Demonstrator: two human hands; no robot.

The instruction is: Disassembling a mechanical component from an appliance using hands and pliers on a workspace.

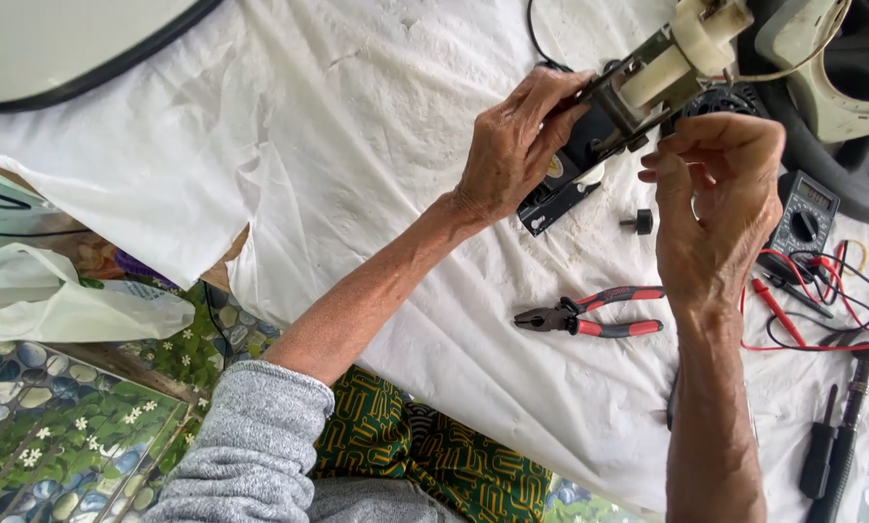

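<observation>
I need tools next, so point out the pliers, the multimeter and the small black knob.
pliers (575, 319), head view, on the pivot.
multimeter (804, 225), head view, on the dial.
small black knob (642, 222), head view, on its cap.
</observation>
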